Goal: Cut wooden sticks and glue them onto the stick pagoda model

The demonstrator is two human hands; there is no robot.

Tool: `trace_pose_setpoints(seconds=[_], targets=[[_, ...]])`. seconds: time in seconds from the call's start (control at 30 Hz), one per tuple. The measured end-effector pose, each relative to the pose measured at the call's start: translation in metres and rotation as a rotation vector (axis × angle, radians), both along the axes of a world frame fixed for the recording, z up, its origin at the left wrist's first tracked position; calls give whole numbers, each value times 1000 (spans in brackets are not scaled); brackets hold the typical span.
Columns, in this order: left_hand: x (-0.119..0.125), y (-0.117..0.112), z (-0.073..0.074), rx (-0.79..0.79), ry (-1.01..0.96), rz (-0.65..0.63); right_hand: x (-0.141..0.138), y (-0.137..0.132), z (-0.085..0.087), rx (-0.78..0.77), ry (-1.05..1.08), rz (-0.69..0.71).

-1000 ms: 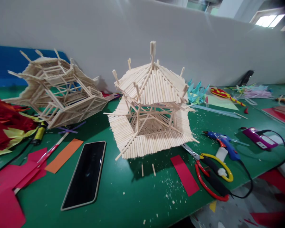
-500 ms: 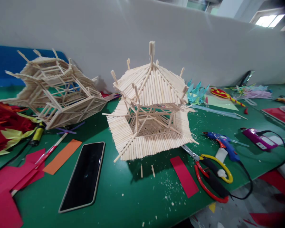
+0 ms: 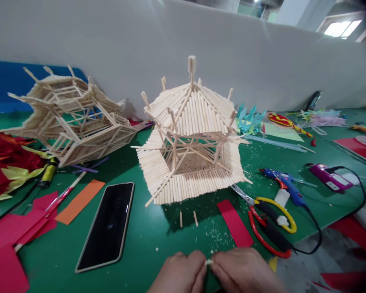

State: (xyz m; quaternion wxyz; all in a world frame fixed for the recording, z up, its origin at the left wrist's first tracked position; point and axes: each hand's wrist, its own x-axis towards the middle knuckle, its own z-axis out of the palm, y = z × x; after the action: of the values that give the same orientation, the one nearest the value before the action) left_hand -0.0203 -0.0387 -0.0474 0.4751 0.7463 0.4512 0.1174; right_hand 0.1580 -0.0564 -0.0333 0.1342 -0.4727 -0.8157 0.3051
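Observation:
At the bottom of the view, my left hand and my right hand are closed, nearly touching at the fingertips. Between them shows the end of a small pale wooden stick, pinched from both sides; most of it is hidden by the fingers. Beyond the hands stands a pavilion model made of thin wooden sticks, with a tiered roof and an upright post on top. Two short sticks lie in front of it. A red paper strip is just beyond my right hand.
A second stick model lies tilted at the left. A phone and an orange strip lie nearer. On the right are red-and-yellow-handled scissors, a blue glue gun with its cord, and a purple power strip.
Both my hands have come into view at the bottom, holding the small stick between them. The view has shifted slightly; the models and tools stay where they were.

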Motion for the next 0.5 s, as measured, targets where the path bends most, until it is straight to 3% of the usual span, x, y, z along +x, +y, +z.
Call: trace_pose_setpoints(seconds=[0.1,0.23,0.3,0.37,0.5], targets=[[5,8,18,130,-69,145,-3,23,2,67,-137,-98],[0,15,39,-74,-381,428,5,42,-4,-82,201,-284],[-4,19,38,-201,-496,613,8,46,-10,-141,345,-320],[-8,21,32,-320,-580,731,9,49,-15,-142,354,-352],[-8,22,17,-492,-684,803,5,52,-24,27,183,-334]])
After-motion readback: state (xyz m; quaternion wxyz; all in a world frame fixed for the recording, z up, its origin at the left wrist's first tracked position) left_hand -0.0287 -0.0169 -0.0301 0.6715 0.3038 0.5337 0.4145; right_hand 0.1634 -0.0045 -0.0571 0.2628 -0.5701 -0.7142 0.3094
